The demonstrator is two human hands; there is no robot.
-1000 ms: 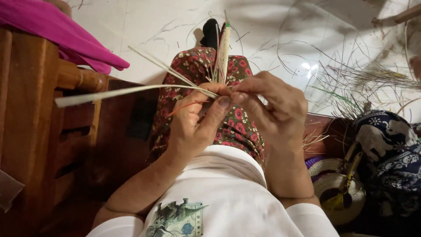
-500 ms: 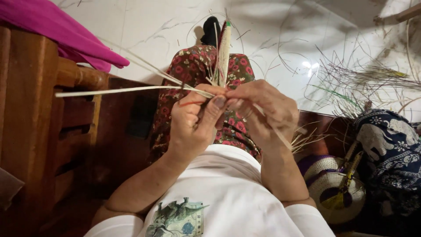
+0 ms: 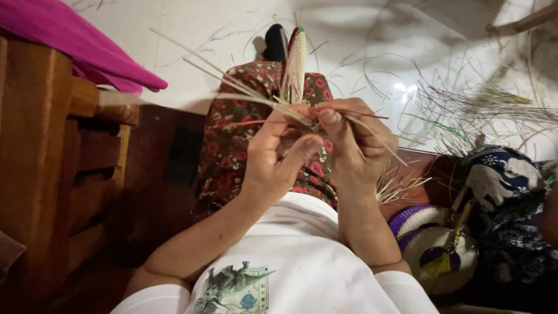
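Both my hands meet in front of me over my lap in a red flowered cloth [image 3: 232, 145]. My left hand [image 3: 276, 154] and my right hand [image 3: 349, 142] pinch the same bunch of pale straw strips [image 3: 232, 87], which fan out to the upper left. A flat woven straw piece [image 3: 293, 61] stands on edge just beyond my fingers. One thin reddish strand [image 3: 250, 122] crosses between the hands. Whether the woven piece is joined to the strips is hidden by my fingers.
A wooden piece of furniture [image 3: 46, 163] with a magenta cloth [image 3: 75, 40] on it stands at the left. Loose straw and coloured strands [image 3: 482, 110] litter the white floor at right. A woven purple and white basket [image 3: 436, 244] and dark patterned fabric [image 3: 511, 192] lie at lower right.
The long flat strip that pointed left has swung up and now blurs near the wooden furniture. My right fingers have shifted on the strands, and more strips fan out at the upper left.
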